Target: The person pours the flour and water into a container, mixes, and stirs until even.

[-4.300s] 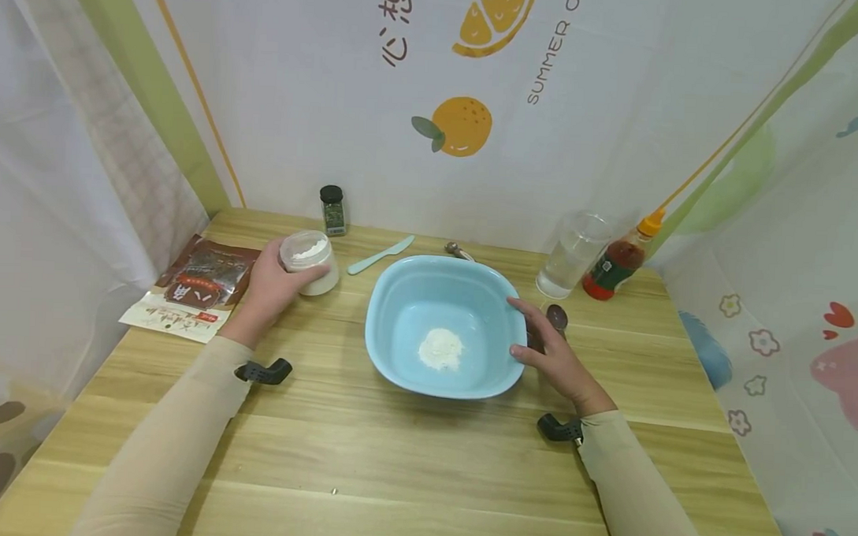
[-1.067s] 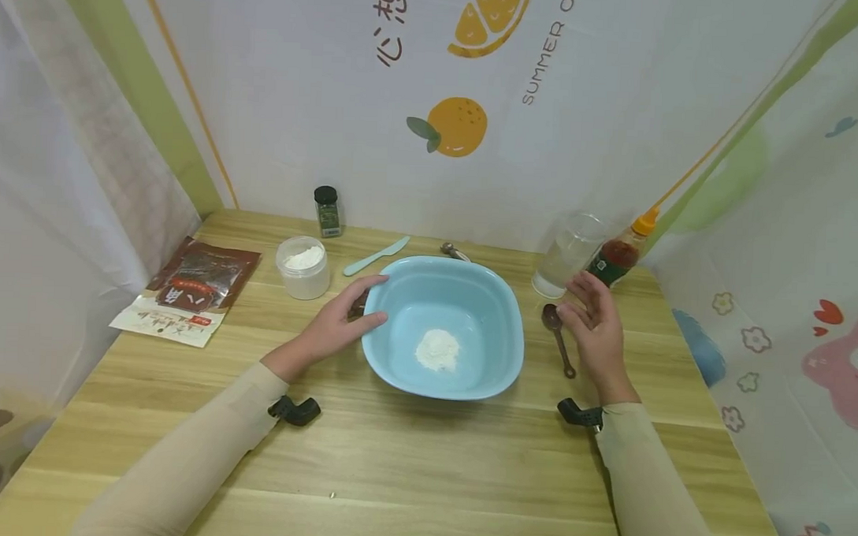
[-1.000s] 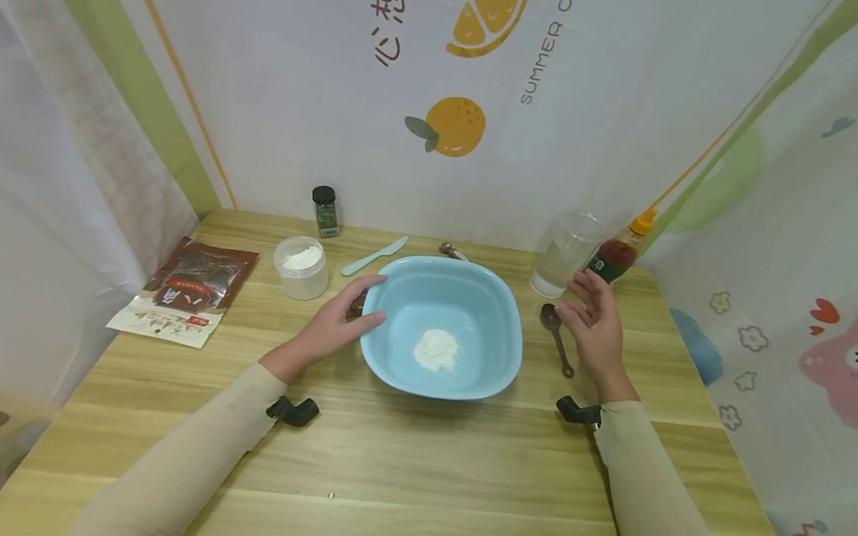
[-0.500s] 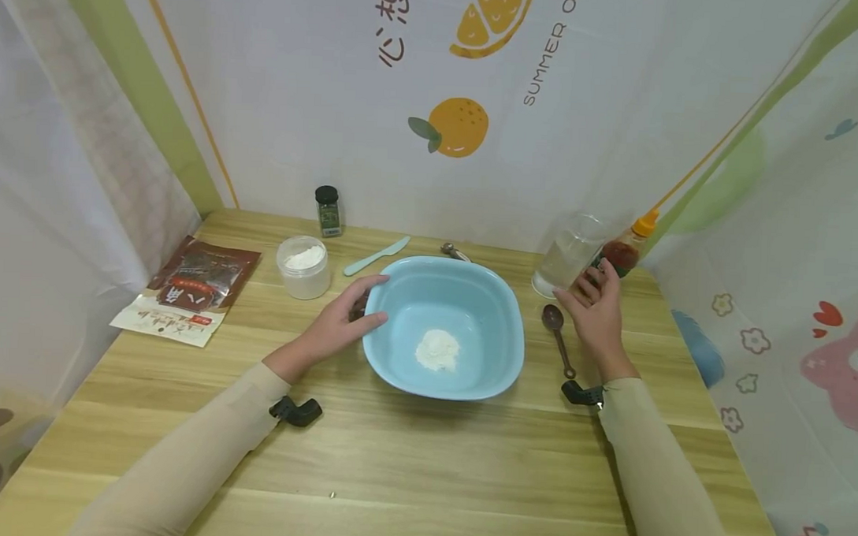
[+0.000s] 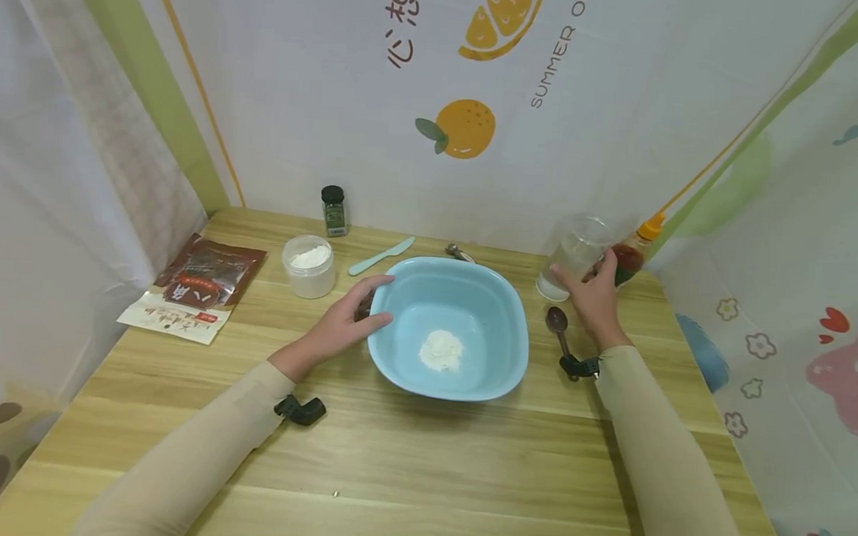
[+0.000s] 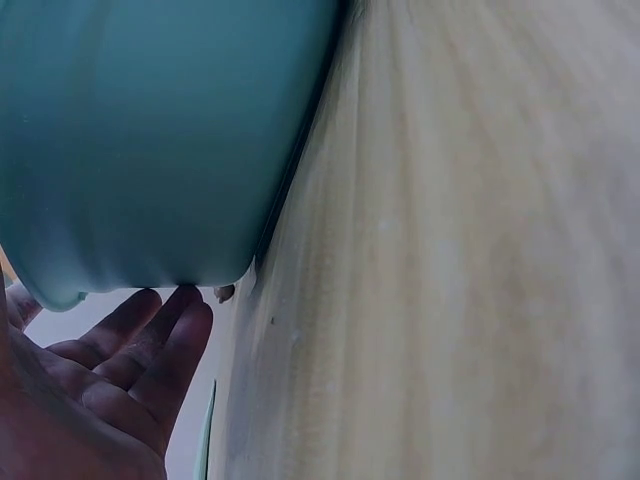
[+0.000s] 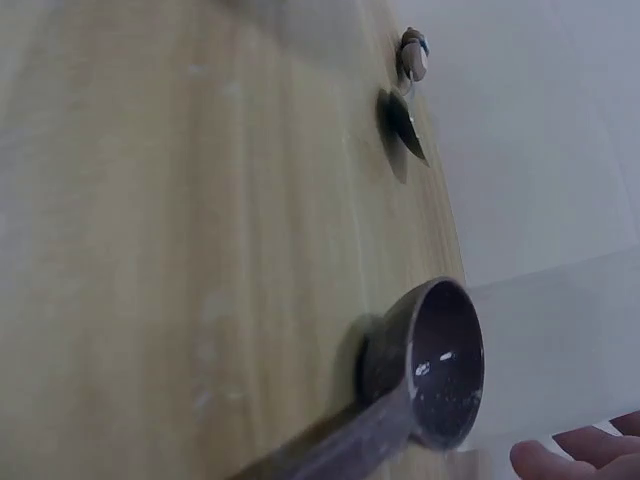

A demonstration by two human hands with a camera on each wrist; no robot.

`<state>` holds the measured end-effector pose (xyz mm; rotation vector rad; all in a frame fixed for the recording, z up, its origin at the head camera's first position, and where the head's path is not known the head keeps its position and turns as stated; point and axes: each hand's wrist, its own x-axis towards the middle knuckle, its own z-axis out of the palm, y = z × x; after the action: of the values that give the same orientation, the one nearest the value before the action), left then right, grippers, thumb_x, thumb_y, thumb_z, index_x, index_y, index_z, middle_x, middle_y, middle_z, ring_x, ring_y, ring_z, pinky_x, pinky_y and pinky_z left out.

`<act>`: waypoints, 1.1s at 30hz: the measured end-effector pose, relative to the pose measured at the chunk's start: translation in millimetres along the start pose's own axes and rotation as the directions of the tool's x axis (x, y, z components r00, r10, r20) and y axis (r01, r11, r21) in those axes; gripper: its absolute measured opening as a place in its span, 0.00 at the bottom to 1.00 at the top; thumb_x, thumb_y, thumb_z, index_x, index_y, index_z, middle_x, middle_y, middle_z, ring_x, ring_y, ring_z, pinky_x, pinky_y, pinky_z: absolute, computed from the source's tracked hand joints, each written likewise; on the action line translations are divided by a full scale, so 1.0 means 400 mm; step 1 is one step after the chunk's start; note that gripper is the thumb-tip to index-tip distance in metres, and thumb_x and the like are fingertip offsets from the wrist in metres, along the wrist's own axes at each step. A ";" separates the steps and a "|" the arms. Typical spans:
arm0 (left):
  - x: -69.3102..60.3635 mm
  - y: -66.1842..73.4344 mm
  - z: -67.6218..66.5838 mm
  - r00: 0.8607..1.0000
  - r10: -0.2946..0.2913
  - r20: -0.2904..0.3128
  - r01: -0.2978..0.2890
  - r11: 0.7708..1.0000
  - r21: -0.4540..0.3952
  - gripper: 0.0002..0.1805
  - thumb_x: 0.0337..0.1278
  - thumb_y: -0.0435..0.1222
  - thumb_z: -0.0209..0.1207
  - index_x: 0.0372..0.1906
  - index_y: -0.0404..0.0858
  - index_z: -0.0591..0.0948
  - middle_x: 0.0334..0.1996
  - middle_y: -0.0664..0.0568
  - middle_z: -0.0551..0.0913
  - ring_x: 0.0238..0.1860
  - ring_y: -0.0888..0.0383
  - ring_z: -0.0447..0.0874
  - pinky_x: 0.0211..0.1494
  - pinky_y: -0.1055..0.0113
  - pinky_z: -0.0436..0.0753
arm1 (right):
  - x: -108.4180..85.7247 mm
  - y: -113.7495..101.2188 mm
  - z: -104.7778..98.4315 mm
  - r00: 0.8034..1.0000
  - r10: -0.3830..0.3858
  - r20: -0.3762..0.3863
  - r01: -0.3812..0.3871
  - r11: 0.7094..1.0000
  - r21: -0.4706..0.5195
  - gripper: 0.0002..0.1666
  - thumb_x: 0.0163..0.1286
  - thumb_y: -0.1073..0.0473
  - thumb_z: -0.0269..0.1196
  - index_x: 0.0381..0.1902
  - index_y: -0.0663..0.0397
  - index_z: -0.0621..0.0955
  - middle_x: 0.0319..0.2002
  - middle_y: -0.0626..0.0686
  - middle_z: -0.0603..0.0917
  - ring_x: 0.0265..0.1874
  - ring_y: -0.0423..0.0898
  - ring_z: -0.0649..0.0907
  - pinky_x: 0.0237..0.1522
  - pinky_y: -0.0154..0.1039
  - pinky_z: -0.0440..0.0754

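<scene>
My left hand (image 5: 338,328) holds the left rim of a light blue bowl (image 5: 498,318). In the left wrist view, the fingers (image 6: 170,370) rest against the bowl's outer wall (image 6: 150,150), with the thumb near the rim. A mound of white powder (image 5: 441,350) lies on the bowl's bottom. My right hand (image 5: 598,305) grips a clear glass of water (image 5: 567,253) standing on the table, thumb across its near side. Fingers partly hide behind the glass. Just below that hand lies a brown measuring spoon (image 5: 557,320), its round scoop (image 7: 425,360) close in the right wrist view.
A sauce bottle (image 5: 635,251) with an orange cap stands right beside the glass. A jar of white powder (image 5: 308,276), a spice bottle (image 5: 334,213), a pale green knife (image 5: 381,256), a metal spoon (image 5: 460,253) and a brown packet (image 5: 201,284) lie across the back and left.
My left hand has left the powder jar and come to the bowl's left side. My right hand has left the bowl's right rim, moved over the spoon and reached the glass.
</scene>
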<state>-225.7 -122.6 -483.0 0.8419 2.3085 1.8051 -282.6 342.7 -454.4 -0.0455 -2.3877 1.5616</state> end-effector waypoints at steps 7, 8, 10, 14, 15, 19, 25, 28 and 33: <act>0.001 0.001 0.003 1.000 -0.009 0.009 0.009 1.000 -0.006 0.37 0.82 0.32 0.62 0.87 0.37 0.63 0.79 0.33 0.72 0.71 0.35 0.81 0.65 0.49 0.89 | 0.037 0.012 0.009 0.998 0.057 -0.022 -0.055 0.996 0.064 0.62 0.72 0.47 0.79 0.88 0.47 0.52 0.84 0.58 0.63 0.83 0.54 0.64 0.88 0.51 0.56; 0.001 0.002 0.003 1.000 -0.011 0.010 0.011 1.000 -0.005 0.37 0.82 0.32 0.61 0.87 0.37 0.63 0.79 0.33 0.72 0.72 0.35 0.81 0.66 0.49 0.89 | 0.042 0.015 0.009 0.997 0.068 -0.025 -0.067 0.996 0.056 0.63 0.71 0.47 0.79 0.88 0.47 0.52 0.84 0.58 0.64 0.83 0.54 0.64 0.88 0.51 0.56; 0.001 0.004 0.004 1.000 -0.015 0.007 0.015 1.000 -0.001 0.37 0.82 0.33 0.62 0.87 0.37 0.63 0.79 0.33 0.72 0.72 0.35 0.81 0.66 0.48 0.88 | 0.052 0.019 0.009 0.996 0.080 -0.031 -0.079 0.996 0.034 0.64 0.70 0.45 0.81 0.88 0.46 0.52 0.84 0.58 0.64 0.83 0.54 0.64 0.88 0.50 0.56; 0.000 0.004 0.005 1.000 -0.010 0.001 0.010 1.000 0.002 0.37 0.82 0.33 0.61 0.87 0.36 0.62 0.79 0.32 0.72 0.71 0.34 0.81 0.65 0.48 0.89 | 0.069 0.026 0.010 0.997 0.066 -0.029 -0.065 0.997 0.033 0.68 0.67 0.46 0.82 0.90 0.43 0.51 0.85 0.56 0.62 0.84 0.54 0.63 0.88 0.51 0.55; 0.000 0.005 0.005 1.000 -0.009 -0.002 0.009 1.000 0.002 0.37 0.82 0.33 0.61 0.87 0.36 0.62 0.79 0.32 0.72 0.71 0.34 0.82 0.65 0.48 0.90 | 0.071 0.027 0.010 0.998 0.057 -0.027 -0.056 0.998 0.038 0.68 0.67 0.47 0.82 0.90 0.43 0.51 0.85 0.56 0.62 0.84 0.53 0.63 0.88 0.51 0.55; 0.001 0.006 0.004 1.000 -0.009 -0.006 0.009 1.000 0.002 0.37 0.82 0.32 0.61 0.87 0.36 0.62 0.79 0.32 0.72 0.71 0.33 0.82 0.64 0.48 0.90 | 0.076 0.033 0.011 0.999 0.044 -0.018 -0.044 0.998 0.047 0.69 0.66 0.50 0.83 0.90 0.41 0.50 0.86 0.54 0.61 0.84 0.52 0.62 0.88 0.51 0.54; 0.001 0.008 0.003 1.000 -0.011 -0.003 0.011 1.000 -0.005 0.37 0.82 0.32 0.61 0.86 0.35 0.62 0.79 0.31 0.71 0.71 0.33 0.81 0.65 0.48 0.90 | 0.067 -0.004 0.016 0.999 0.052 -0.003 -0.052 0.997 0.060 0.69 0.67 0.57 0.82 0.90 0.42 0.49 0.87 0.55 0.60 0.86 0.53 0.60 0.89 0.52 0.52; 0.000 0.008 0.003 1.000 -0.015 -0.005 0.015 1.000 -0.001 0.36 0.82 0.32 0.61 0.86 0.35 0.63 0.78 0.31 0.72 0.71 0.33 0.81 0.66 0.48 0.89 | 0.073 0.001 0.019 0.999 0.037 -0.003 -0.037 0.998 0.054 0.69 0.67 0.57 0.82 0.90 0.40 0.49 0.87 0.54 0.60 0.86 0.52 0.60 0.89 0.52 0.52; 0.000 0.012 0.002 1.000 -0.016 -0.005 0.016 1.000 0.003 0.36 0.82 0.32 0.61 0.86 0.35 0.63 0.77 0.30 0.74 0.70 0.33 0.82 0.65 0.49 0.89 | 0.089 0.035 0.021 0.999 0.022 -0.031 -0.021 0.999 0.029 0.68 0.65 0.53 0.84 0.89 0.35 0.51 0.85 0.51 0.62 0.84 0.50 0.62 0.88 0.50 0.54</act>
<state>-223.4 -121.1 -478.9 0.8177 2.3151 1.7998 -320.6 347.5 -462.2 -0.0900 -2.3476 1.5930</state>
